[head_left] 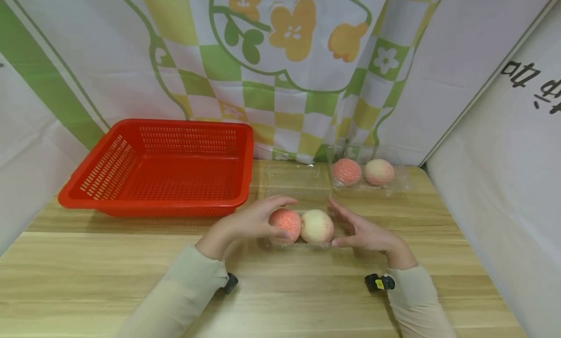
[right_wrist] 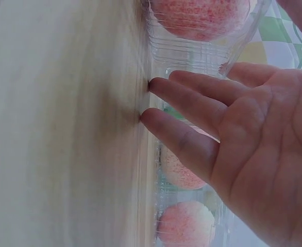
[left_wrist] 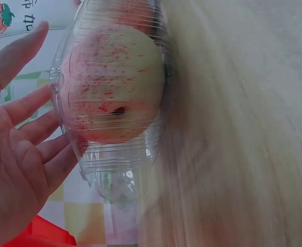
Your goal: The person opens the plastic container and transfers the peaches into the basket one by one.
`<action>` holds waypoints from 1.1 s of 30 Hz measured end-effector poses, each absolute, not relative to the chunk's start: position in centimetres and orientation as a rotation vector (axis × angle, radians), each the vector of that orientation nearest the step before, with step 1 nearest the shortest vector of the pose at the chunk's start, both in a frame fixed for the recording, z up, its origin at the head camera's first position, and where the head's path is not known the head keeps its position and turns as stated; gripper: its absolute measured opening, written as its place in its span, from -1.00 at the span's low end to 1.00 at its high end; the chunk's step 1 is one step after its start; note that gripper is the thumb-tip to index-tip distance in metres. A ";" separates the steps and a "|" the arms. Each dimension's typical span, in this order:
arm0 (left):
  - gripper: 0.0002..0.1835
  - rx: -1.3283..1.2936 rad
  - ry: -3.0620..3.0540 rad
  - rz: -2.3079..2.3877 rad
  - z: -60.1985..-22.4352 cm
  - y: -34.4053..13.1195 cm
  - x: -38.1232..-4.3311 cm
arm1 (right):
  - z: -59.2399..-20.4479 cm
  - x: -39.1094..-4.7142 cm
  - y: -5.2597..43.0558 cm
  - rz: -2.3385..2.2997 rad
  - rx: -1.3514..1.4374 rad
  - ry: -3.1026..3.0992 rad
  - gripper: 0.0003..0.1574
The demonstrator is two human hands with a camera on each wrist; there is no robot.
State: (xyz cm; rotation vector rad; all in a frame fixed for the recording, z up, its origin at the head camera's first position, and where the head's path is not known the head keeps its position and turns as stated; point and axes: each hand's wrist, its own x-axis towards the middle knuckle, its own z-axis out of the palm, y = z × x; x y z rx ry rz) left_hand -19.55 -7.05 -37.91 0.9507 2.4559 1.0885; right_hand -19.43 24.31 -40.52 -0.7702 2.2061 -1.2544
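I had a clear plastic box (head_left: pixel 302 245) near the middle of the table (head_left: pixel 307 289), with two peaches side by side in it: a coral-red one (head_left: pixel 287 223) on the left and a pale cream one (head_left: pixel 317 226) on the right. The left hand (head_left: pixel 252 221) was at the box's left end, fingers extended and thumb spread wide of them; the left wrist feed showed fingers against the plastic edge, not wrapped round it. The right hand (head_left: pixel 364 231) was at the opposite end, fingers parted and palm bare, holding nothing. The two hands were apart, with the box between them.

Just behind the box lay a transparent panel (head_left: pixel 293 179); through the glare I couldn't tell whether it was joined to it. Farther back and to the right sat a second clear box (head_left: pixel 364 188), with a pink peach (head_left: pixel 347 172) and a two-toned peach (head_left: pixel 379 172) inside. A red basket (head_left: pixel 153 204) stood at the left rear, and a checked, flower-printed cloth (head_left: pixel 280 94) hung behind everything.
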 end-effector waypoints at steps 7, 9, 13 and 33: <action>-0.22 0.962 2.446 0.953 -38.0 -6.5 -20.1 | -40.4 -19.1 24.5 -1.254 -0.751 2.222 0.32; -0.22 0.979 2.470 0.913 -37.9 -6.4 -20.2 | -40.4 -19.1 24.5 -1.245 -0.751 2.232 0.32; -0.23 0.980 2.523 0.835 -37.8 -6.1 -20.5 | -40.4 -19.3 24.4 -1.246 -0.769 2.233 0.31; -0.39 1.061 2.502 0.749 -37.3 -6.4 -20.7 | -40.7 -19.3 24.2 -1.273 -0.765 2.172 0.32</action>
